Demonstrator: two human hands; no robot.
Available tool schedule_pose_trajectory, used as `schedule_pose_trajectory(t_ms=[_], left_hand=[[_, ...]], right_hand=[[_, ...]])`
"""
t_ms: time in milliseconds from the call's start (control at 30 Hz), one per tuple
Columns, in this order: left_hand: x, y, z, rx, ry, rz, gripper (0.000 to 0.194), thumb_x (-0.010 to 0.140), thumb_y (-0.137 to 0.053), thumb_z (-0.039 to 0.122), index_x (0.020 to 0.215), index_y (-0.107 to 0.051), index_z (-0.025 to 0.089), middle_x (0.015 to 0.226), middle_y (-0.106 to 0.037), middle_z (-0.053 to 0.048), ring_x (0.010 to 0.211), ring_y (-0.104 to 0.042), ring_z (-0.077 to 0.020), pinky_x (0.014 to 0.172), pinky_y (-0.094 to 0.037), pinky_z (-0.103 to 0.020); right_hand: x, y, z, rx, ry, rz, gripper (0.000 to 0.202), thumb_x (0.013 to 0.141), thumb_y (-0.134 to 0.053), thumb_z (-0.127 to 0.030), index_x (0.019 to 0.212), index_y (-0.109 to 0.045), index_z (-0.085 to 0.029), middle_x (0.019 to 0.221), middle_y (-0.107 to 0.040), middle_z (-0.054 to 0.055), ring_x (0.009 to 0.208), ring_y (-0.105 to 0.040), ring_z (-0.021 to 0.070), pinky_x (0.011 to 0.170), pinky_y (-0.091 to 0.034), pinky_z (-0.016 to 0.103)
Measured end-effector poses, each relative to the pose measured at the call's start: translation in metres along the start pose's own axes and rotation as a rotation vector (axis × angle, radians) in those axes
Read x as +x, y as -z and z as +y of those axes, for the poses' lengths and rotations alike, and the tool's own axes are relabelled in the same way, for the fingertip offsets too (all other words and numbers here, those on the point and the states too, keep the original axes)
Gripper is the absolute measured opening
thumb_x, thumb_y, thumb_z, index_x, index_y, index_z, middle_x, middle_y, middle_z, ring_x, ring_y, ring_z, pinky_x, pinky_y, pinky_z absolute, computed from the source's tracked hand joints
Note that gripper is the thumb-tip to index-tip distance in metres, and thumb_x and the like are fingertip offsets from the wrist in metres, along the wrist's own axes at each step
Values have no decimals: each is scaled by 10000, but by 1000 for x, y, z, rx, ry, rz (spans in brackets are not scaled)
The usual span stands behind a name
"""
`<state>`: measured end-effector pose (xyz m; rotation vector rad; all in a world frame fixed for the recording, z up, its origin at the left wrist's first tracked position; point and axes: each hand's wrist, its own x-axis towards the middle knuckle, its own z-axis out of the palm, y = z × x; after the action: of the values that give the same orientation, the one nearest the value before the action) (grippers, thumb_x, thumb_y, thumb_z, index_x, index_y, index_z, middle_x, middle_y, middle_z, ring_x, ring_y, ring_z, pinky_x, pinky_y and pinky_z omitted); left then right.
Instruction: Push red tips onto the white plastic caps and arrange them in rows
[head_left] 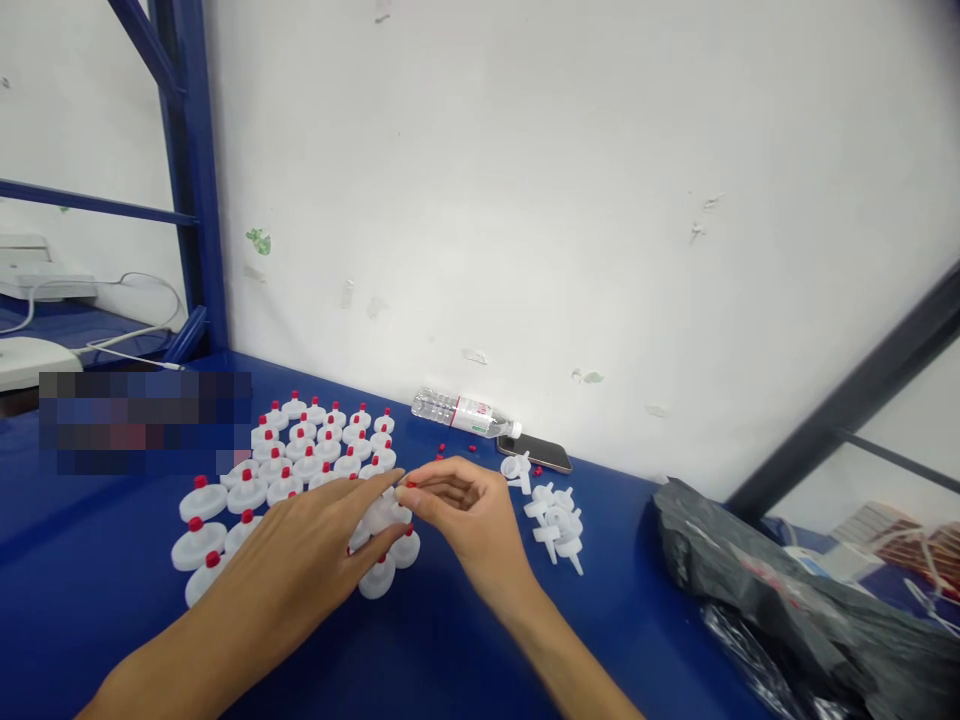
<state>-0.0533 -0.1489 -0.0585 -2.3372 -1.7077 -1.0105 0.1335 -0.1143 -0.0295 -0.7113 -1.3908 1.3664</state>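
My left hand (375,510) is closed around the side of a translucent white cap (381,512), thumb below it and fingers along its top edge, just above the blue worktop (457,640). My right hand (439,497) meets it there, thumb and index finger pinched on a small red tip (409,486) at the upper end of that cap; the other fingers curl loosely behind. Under and around my left hand stand rows of white round caps (246,492), each with a short red tip pointing up; the nearest ones sit to the left of my left forearm, and a couple more stand just below my fingertips. To the right of my right hand lies a loose heap of white spouted caps (559,520) without red tips, some tilted on their sides, and farther right a crumpled dark grey plastic bag (795,590) spreads along the worktop. Beyond my hands a few loose red tips (472,448) are scattered. Past them a clear plastic bottle (465,413) with a white lid lies on its side close to the wall (525,200), its lid end near a dark phone (536,452) lying flat. A blue metal frame (201,180) rises at the far left.
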Motion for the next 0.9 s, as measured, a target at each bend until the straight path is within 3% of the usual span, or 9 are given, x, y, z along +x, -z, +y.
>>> schedule_pose_trajectory(t_ms=[233,367,533,700,900], left_hand=[[-3,-9,-7,44,42,-66,591,1048,-542,540,1588,-543,301,1079,-845,-68,921,-810,-271,800,-608,-349],[-2,-4,-3,48,9,-31,676,1043,-533,612,1657,-426,348,1215,-824,-56,925,-808,-258,781,-605,-335],[0,4,5,63,34,4,688,1045,-491,655,1640,-465,310,999,-842,-38,690,-766,-220,590,-542,-287],[1,4,5,15,10,11,655,1048,-495,635,1620,-491,317,1113,-843,-36,588,-717,-176,550,-514,-274],[4,16,16,-58,44,178,630,1047,-492,634,1558,-532,268,937,-818,6,618,-722,-180,572,-519,-281]], right_hand=[[-1,-3,6,-28,1,35,244,710,-974,-354,864,-839,-222,832,-823,19,775,-757,171,715,-574,252],[-1,-2,7,-16,9,38,258,736,-960,-393,876,-831,-220,834,-821,21,801,-761,176,742,-578,262],[-4,-5,9,53,5,42,280,711,-980,-373,870,-805,-222,852,-826,22,805,-764,180,724,-572,267],[-4,-6,9,56,7,38,281,717,-968,-385,828,-776,-212,856,-824,25,811,-767,191,752,-578,289],[8,20,2,-306,120,176,207,841,-853,-400,918,-811,-212,842,-805,29,742,-705,185,671,-513,291]])
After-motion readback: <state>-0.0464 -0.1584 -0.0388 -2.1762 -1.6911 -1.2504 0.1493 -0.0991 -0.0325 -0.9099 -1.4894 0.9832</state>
